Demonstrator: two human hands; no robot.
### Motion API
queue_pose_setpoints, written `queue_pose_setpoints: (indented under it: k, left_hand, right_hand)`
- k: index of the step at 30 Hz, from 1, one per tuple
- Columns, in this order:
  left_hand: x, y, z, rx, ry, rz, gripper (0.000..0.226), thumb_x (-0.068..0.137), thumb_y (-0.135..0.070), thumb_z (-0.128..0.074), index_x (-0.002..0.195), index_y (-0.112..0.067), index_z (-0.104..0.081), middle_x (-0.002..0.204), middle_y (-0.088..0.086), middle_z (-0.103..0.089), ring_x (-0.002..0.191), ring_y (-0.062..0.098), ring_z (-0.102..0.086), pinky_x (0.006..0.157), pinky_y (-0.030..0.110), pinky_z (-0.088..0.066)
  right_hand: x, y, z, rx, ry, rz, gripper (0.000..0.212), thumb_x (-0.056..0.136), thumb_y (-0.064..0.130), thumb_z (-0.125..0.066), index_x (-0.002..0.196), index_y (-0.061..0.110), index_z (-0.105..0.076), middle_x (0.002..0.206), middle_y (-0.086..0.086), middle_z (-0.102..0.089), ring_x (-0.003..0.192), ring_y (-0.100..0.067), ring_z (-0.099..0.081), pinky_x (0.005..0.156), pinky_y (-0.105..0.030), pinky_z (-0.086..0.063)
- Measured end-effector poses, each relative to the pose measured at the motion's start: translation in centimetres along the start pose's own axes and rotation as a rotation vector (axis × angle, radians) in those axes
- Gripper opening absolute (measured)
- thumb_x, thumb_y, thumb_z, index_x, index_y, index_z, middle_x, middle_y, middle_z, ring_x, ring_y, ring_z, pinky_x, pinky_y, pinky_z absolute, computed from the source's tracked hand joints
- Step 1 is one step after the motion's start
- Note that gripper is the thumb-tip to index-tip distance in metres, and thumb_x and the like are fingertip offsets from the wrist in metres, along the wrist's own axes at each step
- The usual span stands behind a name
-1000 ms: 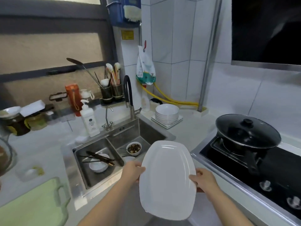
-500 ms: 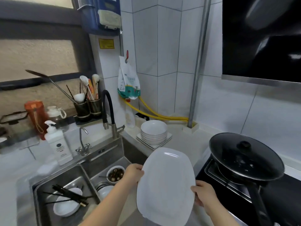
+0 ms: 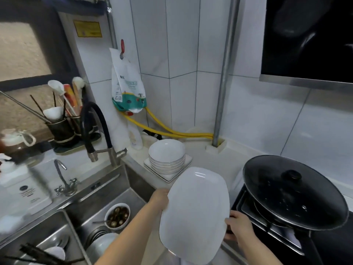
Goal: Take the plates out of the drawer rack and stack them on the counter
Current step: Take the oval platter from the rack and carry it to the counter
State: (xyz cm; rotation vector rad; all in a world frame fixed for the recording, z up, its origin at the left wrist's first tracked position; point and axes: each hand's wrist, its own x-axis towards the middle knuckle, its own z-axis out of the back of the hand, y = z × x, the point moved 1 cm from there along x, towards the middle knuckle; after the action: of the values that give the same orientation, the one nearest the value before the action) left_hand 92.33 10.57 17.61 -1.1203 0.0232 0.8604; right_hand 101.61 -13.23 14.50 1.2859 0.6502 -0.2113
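Observation:
A large white oval plate (image 3: pixel 194 213) is held tilted above the counter edge between the sink and the stove. My left hand (image 3: pixel 159 198) grips its left rim; my right hand (image 3: pixel 237 227) grips its right rim, fingers curled behind it. Further back on the counter (image 3: pixel 202 167), a stack of white bowls (image 3: pixel 167 156) sits on a stack of square white plates (image 3: pixel 186 162). The drawer rack is out of view.
A steel sink (image 3: pixel 99 203) at left holds a bowl of dark food (image 3: pixel 117 217), dishes and chopsticks. A black faucet (image 3: pixel 95 129) arches over it. On the stove at right sits a black pan with a glass lid (image 3: pixel 292 192). Yellow hoses (image 3: pixel 172 131) run along the wall.
The view has swung right and moved closer to the corner. Both hands have carried the plate forward, nearer the stacked bowls and square plates.

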Motion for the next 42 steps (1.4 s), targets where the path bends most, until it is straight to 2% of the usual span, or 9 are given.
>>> queue_pose_setpoints:
  k: [4,7,11,15,21,26,35,38,42]
  left_hand:
    - [4.0,-0.9,-0.1,0.017,0.052,-0.007,0.048,0.084,0.011,-0.039,0.121,-0.007,-0.064,0.117,0.018,-0.066,0.094,0.019,-0.061,0.072,0.023,-0.040]
    - [7.2,-1.4,-0.2,0.049,0.066,-0.037,0.046,0.085,0.010,-0.040,0.117,-0.009,-0.067,0.107,0.014,-0.069,0.086,0.016,-0.057,0.067,0.024,-0.039]
    - [10.7,-1.4,-0.8,-0.010,0.083,-0.040,0.041,0.083,0.008,-0.042,0.106,-0.008,-0.072,0.097,0.012,-0.070,0.073,0.014,-0.056,0.052,0.018,-0.039]
    - [13.0,-1.6,-1.9,-0.001,0.128,-0.043,0.040,0.088,0.008,-0.037,0.119,0.001,-0.062,0.119,0.021,-0.063,0.106,0.030,-0.062,0.090,0.036,-0.050]
    - [15.1,-1.4,-2.9,-0.113,0.229,-0.012,0.043,0.080,0.016,-0.031,0.107,0.006,-0.063,0.104,0.026,-0.063,0.094,0.033,-0.061,0.084,0.040,-0.048]
    - [15.8,-1.8,-2.9,-0.192,0.279,0.037,0.034,0.089,0.012,-0.035,0.101,-0.007,-0.061,0.093,0.013,-0.062,0.080,0.024,-0.056,0.066,0.027,-0.043]
    - [17.2,-1.9,-3.8,-0.275,0.305,0.090,0.033,0.089,0.011,-0.039,0.109,-0.003,-0.061,0.097,0.013,-0.063,0.082,0.022,-0.057,0.073,0.028,-0.043]
    - [17.5,-2.0,-4.0,-0.243,0.300,0.103,0.034,0.089,0.010,-0.039,0.114,-0.003,-0.060,0.103,0.014,-0.062,0.089,0.023,-0.056,0.080,0.031,-0.044]
    - [17.9,-2.1,-4.2,-0.216,0.290,0.117,0.039,0.090,0.009,-0.039,0.124,0.000,-0.055,0.116,0.019,-0.062,0.095,0.025,-0.056,0.084,0.032,-0.043]
  right_hand:
    - [2.0,0.3,-1.0,0.047,-0.064,-0.010,0.032,0.086,-0.012,-0.043,0.098,0.008,-0.065,0.101,-0.022,-0.068,0.088,-0.037,-0.066,0.070,-0.047,-0.059]
    - [3.7,0.9,-1.8,0.070,-0.121,-0.026,0.031,0.087,-0.012,-0.045,0.100,0.010,-0.062,0.100,-0.019,-0.067,0.078,-0.033,-0.063,0.062,-0.041,-0.057]
    - [6.1,1.1,-2.9,0.048,-0.209,-0.043,0.031,0.084,-0.012,-0.048,0.103,0.002,-0.067,0.084,-0.015,-0.065,0.072,-0.029,-0.058,0.074,-0.045,-0.055]
    - [8.3,0.8,-3.2,0.026,-0.251,-0.068,0.036,0.079,-0.015,-0.049,0.106,-0.002,-0.069,0.069,-0.010,-0.060,0.054,-0.022,-0.048,0.057,-0.033,-0.041]
    - [10.1,1.2,-3.5,0.053,-0.295,-0.068,0.038,0.078,-0.017,-0.050,0.104,0.002,-0.071,0.078,-0.013,-0.066,0.063,-0.025,-0.054,0.066,-0.037,-0.047]
    - [11.2,1.6,-4.0,0.047,-0.321,-0.074,0.032,0.079,-0.018,-0.051,0.093,0.002,-0.071,0.079,-0.022,-0.067,0.067,-0.026,-0.055,0.062,-0.036,-0.049]
    - [12.5,2.1,-3.7,-0.085,-0.395,-0.062,0.027,0.083,-0.006,-0.057,0.098,0.009,-0.073,0.056,-0.001,-0.060,0.045,-0.016,-0.049,0.047,-0.024,-0.039]
    - [13.0,2.3,-3.7,-0.127,-0.400,-0.064,0.027,0.083,-0.004,-0.058,0.102,0.009,-0.073,0.070,-0.005,-0.066,0.052,-0.016,-0.055,0.054,-0.025,-0.046]
    - [13.6,2.3,-3.7,-0.143,-0.397,-0.055,0.027,0.084,-0.002,-0.059,0.105,0.008,-0.073,0.089,-0.008,-0.072,0.084,-0.028,-0.066,0.087,-0.039,-0.055]
